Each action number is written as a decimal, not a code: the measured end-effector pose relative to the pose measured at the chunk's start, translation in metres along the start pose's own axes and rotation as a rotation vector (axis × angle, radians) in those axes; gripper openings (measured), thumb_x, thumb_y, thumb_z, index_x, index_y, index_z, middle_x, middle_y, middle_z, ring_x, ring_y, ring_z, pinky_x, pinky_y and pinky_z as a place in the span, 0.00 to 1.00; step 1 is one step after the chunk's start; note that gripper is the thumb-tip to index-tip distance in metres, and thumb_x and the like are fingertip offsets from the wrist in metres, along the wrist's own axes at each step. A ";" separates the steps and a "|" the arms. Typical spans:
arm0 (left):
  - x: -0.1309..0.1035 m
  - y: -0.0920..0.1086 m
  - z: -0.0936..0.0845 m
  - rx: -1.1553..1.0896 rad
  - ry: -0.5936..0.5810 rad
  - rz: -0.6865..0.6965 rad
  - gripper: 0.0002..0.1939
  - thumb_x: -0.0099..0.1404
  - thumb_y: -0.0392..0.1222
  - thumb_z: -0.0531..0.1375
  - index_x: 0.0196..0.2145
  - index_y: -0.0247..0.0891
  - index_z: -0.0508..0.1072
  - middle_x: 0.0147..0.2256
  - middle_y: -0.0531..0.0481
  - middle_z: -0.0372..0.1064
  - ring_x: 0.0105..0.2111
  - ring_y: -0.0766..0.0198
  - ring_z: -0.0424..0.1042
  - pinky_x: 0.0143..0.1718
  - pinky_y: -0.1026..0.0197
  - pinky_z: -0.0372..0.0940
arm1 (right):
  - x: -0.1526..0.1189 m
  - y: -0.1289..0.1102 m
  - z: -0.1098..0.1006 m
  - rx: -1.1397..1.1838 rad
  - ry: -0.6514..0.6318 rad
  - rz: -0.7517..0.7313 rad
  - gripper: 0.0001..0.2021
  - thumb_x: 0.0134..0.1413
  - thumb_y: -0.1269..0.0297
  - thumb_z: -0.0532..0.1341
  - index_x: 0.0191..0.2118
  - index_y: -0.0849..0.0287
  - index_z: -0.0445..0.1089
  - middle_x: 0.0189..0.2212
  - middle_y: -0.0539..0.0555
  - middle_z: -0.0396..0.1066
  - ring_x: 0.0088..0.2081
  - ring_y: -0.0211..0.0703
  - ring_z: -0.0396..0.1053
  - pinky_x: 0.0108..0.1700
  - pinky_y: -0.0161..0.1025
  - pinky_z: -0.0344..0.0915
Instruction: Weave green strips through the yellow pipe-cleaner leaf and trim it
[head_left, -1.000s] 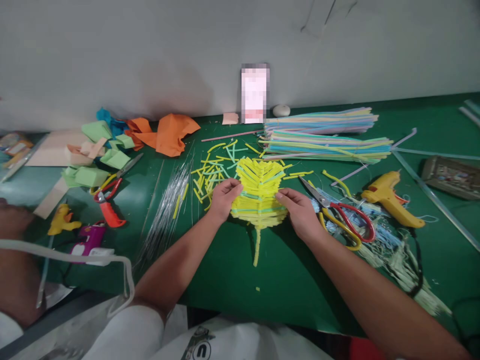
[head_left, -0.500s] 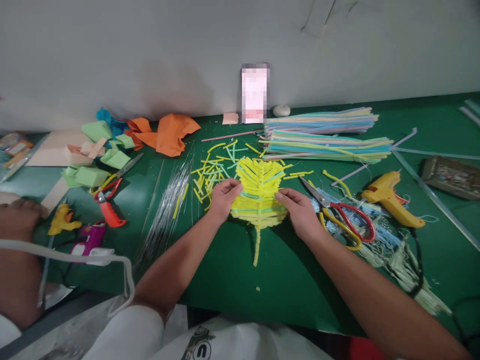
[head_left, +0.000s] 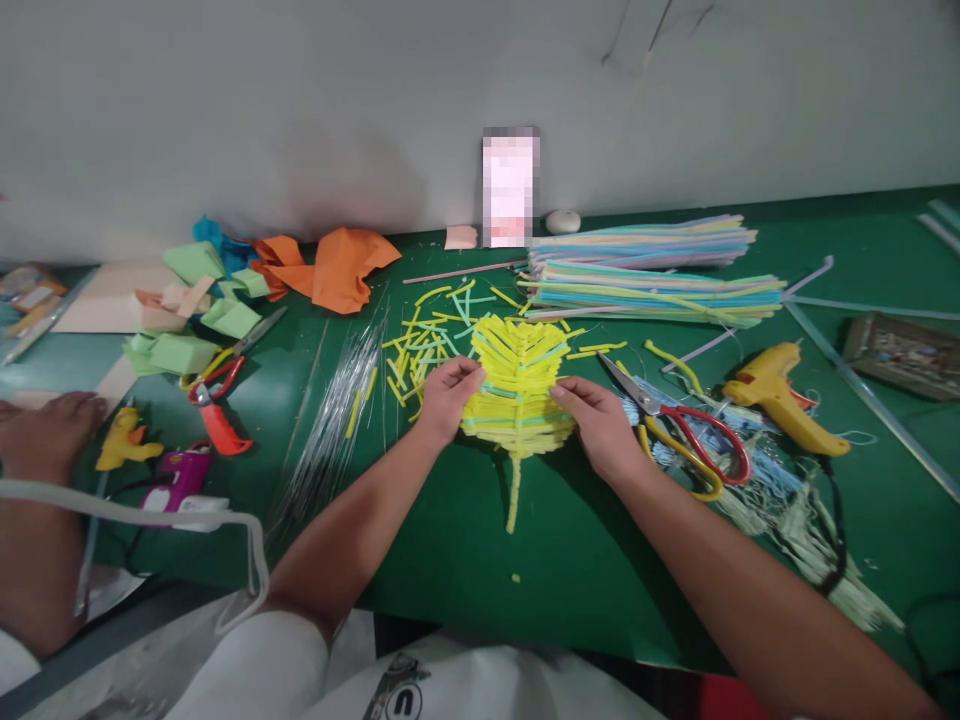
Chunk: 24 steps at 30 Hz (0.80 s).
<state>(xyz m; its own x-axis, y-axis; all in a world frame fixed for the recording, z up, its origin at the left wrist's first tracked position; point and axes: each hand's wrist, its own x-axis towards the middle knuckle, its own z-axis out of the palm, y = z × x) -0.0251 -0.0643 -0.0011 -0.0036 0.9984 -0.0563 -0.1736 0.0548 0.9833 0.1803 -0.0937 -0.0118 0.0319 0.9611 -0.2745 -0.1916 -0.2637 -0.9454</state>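
Observation:
Between my two hands is a yellow leaf (head_left: pixel 517 400) made of short fuzzy pipe-cleaner pieces, with a few green strips across it and a stem pointing toward me. My left hand (head_left: pixel 452 395) pinches its left edge between thumb and fingers. On the opposite edge, my right hand (head_left: pixel 596 415) pinches it the same way. Cut yellow and green pipe-cleaner pieces (head_left: pixel 420 350) lie scattered behind my left hand. Scissors (head_left: pixel 675 415) with red and yellow handles rest just right of my right hand, on a heap of pale blue and green strands.
Pipe-cleaner bundles (head_left: pixel 652 290) lie at the back, near a propped phone (head_left: pixel 510 190). A yellow glue gun (head_left: pixel 787 395) is at the right. Thin wires (head_left: pixel 337 410), crumpled paper (head_left: pixel 337 265) and red-handled cutters (head_left: pixel 221 405) are leftward. A co-worker's hand (head_left: pixel 49 430) rests far left.
The co-worker's hand at the far left has shifted slightly to the right. My hands and the yellow leaf stay where they were.

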 end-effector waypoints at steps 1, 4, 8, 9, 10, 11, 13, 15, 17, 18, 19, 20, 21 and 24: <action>0.000 0.000 0.000 0.000 0.001 -0.001 0.17 0.50 0.51 0.69 0.24 0.35 0.71 0.21 0.56 0.62 0.21 0.72 0.58 0.25 0.66 0.54 | 0.000 0.001 0.000 0.006 -0.008 0.005 0.13 0.42 0.52 0.71 0.28 0.56 0.73 0.27 0.48 0.68 0.32 0.37 0.62 0.37 0.35 0.60; 0.000 0.000 0.000 0.001 0.010 -0.015 0.17 0.50 0.51 0.69 0.24 0.35 0.71 0.20 0.57 0.62 0.21 0.72 0.58 0.25 0.66 0.54 | 0.001 0.003 -0.002 0.022 -0.024 0.016 0.12 0.43 0.53 0.71 0.29 0.55 0.74 0.27 0.47 0.67 0.32 0.36 0.62 0.37 0.35 0.59; 0.000 -0.001 0.000 -0.011 0.014 -0.023 0.17 0.49 0.51 0.69 0.24 0.35 0.71 0.21 0.56 0.63 0.21 0.72 0.59 0.25 0.66 0.55 | 0.001 0.004 -0.002 0.022 -0.022 0.003 0.11 0.44 0.54 0.70 0.29 0.55 0.73 0.28 0.47 0.67 0.32 0.36 0.62 0.38 0.35 0.59; 0.000 -0.001 0.000 -0.011 0.013 -0.021 0.17 0.49 0.51 0.70 0.24 0.35 0.71 0.20 0.57 0.62 0.21 0.72 0.59 0.25 0.66 0.54 | 0.001 0.004 -0.002 0.021 -0.023 0.002 0.11 0.44 0.54 0.70 0.28 0.55 0.73 0.28 0.47 0.67 0.32 0.36 0.62 0.38 0.35 0.58; 0.000 -0.001 0.000 -0.010 0.011 -0.018 0.17 0.50 0.51 0.70 0.24 0.35 0.71 0.20 0.57 0.62 0.21 0.72 0.59 0.25 0.67 0.54 | 0.002 0.004 -0.002 0.019 -0.024 0.003 0.11 0.44 0.54 0.70 0.28 0.55 0.73 0.28 0.47 0.67 0.32 0.36 0.62 0.37 0.35 0.58; 0.000 0.000 0.000 -0.009 0.010 -0.016 0.17 0.50 0.50 0.69 0.24 0.35 0.71 0.20 0.57 0.62 0.21 0.72 0.59 0.25 0.67 0.54 | 0.002 0.003 -0.002 0.016 -0.024 0.004 0.12 0.44 0.54 0.70 0.28 0.55 0.73 0.27 0.47 0.67 0.32 0.36 0.61 0.37 0.35 0.58; 0.000 0.000 0.000 -0.008 0.005 -0.013 0.16 0.50 0.50 0.69 0.24 0.35 0.71 0.20 0.57 0.63 0.21 0.72 0.59 0.25 0.67 0.55 | 0.001 0.003 -0.002 0.010 -0.026 0.004 0.12 0.44 0.54 0.70 0.29 0.56 0.73 0.27 0.47 0.67 0.31 0.36 0.61 0.37 0.35 0.58; 0.000 0.000 0.000 -0.009 0.006 -0.013 0.16 0.50 0.50 0.70 0.24 0.35 0.71 0.21 0.56 0.63 0.21 0.72 0.59 0.25 0.67 0.55 | 0.001 0.004 -0.003 0.009 -0.029 0.002 0.12 0.44 0.54 0.70 0.29 0.56 0.73 0.27 0.47 0.67 0.31 0.36 0.61 0.37 0.35 0.58; -0.001 0.000 -0.001 -0.012 0.010 -0.017 0.17 0.49 0.50 0.70 0.24 0.35 0.72 0.21 0.56 0.64 0.21 0.72 0.60 0.25 0.67 0.56 | 0.001 0.005 -0.003 0.013 -0.034 0.003 0.11 0.44 0.55 0.71 0.28 0.56 0.73 0.27 0.46 0.67 0.31 0.35 0.62 0.37 0.35 0.58; -0.001 -0.001 -0.001 -0.013 0.009 -0.019 0.17 0.49 0.51 0.70 0.25 0.35 0.72 0.21 0.56 0.64 0.21 0.72 0.60 0.25 0.66 0.56 | 0.001 0.005 -0.003 0.019 -0.033 0.004 0.11 0.44 0.55 0.71 0.28 0.56 0.73 0.26 0.46 0.67 0.31 0.35 0.62 0.37 0.35 0.58; -0.001 -0.001 -0.001 -0.013 -0.001 -0.023 0.17 0.50 0.51 0.70 0.25 0.35 0.72 0.21 0.56 0.64 0.21 0.72 0.61 0.25 0.66 0.56 | 0.001 0.006 -0.003 0.025 -0.026 0.002 0.11 0.43 0.55 0.71 0.28 0.56 0.73 0.26 0.46 0.67 0.31 0.35 0.62 0.37 0.35 0.59; -0.001 -0.001 -0.001 -0.011 -0.016 -0.028 0.17 0.50 0.52 0.70 0.25 0.35 0.72 0.22 0.56 0.65 0.22 0.72 0.61 0.25 0.66 0.57 | 0.001 0.007 -0.003 0.033 -0.014 -0.001 0.11 0.43 0.55 0.71 0.28 0.56 0.73 0.26 0.46 0.67 0.31 0.34 0.62 0.37 0.35 0.59; -0.001 -0.002 -0.002 -0.008 -0.033 -0.035 0.17 0.50 0.52 0.70 0.26 0.35 0.72 0.22 0.55 0.65 0.22 0.71 0.62 0.25 0.66 0.57 | 0.001 0.007 -0.003 0.044 0.005 -0.005 0.11 0.42 0.56 0.71 0.28 0.55 0.73 0.26 0.46 0.68 0.31 0.35 0.63 0.38 0.35 0.59; 0.000 -0.002 -0.001 -0.007 -0.036 -0.070 0.17 0.49 0.51 0.71 0.26 0.35 0.73 0.23 0.55 0.67 0.22 0.71 0.64 0.26 0.66 0.59 | 0.002 0.006 -0.003 0.101 0.080 0.021 0.12 0.40 0.54 0.72 0.29 0.54 0.73 0.27 0.46 0.70 0.31 0.37 0.66 0.39 0.36 0.62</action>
<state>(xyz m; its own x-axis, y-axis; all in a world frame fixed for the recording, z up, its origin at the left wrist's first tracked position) -0.0256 -0.0645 -0.0031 0.0446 0.9920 -0.1183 -0.1792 0.1244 0.9759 0.1818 -0.0939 -0.0183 0.1040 0.9448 -0.3107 -0.2905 -0.2699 -0.9180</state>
